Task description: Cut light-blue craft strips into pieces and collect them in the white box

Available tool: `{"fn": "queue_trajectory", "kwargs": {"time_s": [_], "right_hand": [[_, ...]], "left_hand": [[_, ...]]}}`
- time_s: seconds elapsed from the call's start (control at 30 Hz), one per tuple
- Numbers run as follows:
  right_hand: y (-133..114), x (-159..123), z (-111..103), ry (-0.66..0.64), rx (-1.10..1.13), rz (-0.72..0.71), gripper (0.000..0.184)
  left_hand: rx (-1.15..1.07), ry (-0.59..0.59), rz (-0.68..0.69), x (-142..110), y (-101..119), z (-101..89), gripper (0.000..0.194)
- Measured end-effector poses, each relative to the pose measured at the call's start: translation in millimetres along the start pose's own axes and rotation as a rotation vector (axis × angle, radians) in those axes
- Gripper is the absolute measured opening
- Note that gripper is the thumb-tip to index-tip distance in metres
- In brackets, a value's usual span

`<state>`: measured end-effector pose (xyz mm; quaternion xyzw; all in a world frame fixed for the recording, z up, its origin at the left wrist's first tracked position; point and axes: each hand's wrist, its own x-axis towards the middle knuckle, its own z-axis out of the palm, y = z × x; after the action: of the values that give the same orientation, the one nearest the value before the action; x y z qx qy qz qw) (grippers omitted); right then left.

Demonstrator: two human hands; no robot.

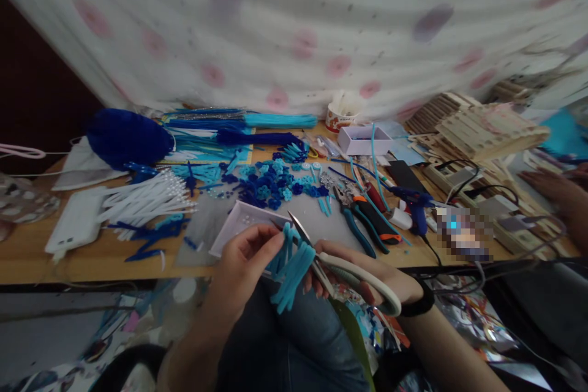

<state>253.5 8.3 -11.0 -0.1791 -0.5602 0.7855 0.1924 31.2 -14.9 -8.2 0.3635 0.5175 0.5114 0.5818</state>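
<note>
Light blue pipe cleaners (294, 269), bent into a bunch, hang over my lap at the table's front edge. My left hand (250, 257) pinches the upper left end of the bunch between thumb and fingers. A pair of scissors (358, 275) with pale handles is in my right hand (367, 266), its fingers through the loops. The scissor blades point up and left, right beside the blue bunch; whether they touch it I cannot tell. Behind my left hand stands a white open box (234, 223) with small beads inside.
Blue flower pieces (275, 180) are heaped mid-table. Pliers (367, 214) and a blue glue gun (416, 205) lie to the right. White bead-tipped stems (147, 199) and a white phone (76, 220) are at left. Another person's hand (558, 193) rests at far right.
</note>
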Motion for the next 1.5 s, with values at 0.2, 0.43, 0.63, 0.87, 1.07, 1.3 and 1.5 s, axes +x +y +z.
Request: {"fn": "queue_trajectory", "kwargs": {"time_s": [0.2,0.43,0.63,0.87,1.07,1.3,1.5], "right_hand": [[-4.7,-1.4,8.2,0.045,-0.028,0.041,0.070],[4.6,-1.0,15.2,0.196,-0.206,0.083,0.074],[6.6,0.4,12.8,0.220,-0.203,0.068,0.075],[17.4,0.7,11.1,0.262,-0.081,0.037,0.072],[22.1,1.7,7.3,0.115,0.046,-0.119,0.063],[22.5,-16.6,-0.4,0.031,0.168,-0.147,0.064],[21.5,-21.6,2.7,0.013,0.203,-0.183,0.066]], "left_hand": [[-0.001,0.078,-0.075,-0.1,-2.0,13.5,0.046],[-0.110,0.119,-0.174,2.5,-11.1,22.0,0.050],[-0.018,0.052,-0.180,8.1,-18.1,16.4,0.045],[0.089,0.171,0.083,4.7,-17.8,22.9,0.040],[-0.022,-0.009,-0.094,2.9,-16.2,25.4,0.051],[0.025,-0.146,-0.031,0.5,-13.3,33.3,0.045],[0.154,-0.293,-0.004,2.1,-12.8,28.0,0.042]]}}
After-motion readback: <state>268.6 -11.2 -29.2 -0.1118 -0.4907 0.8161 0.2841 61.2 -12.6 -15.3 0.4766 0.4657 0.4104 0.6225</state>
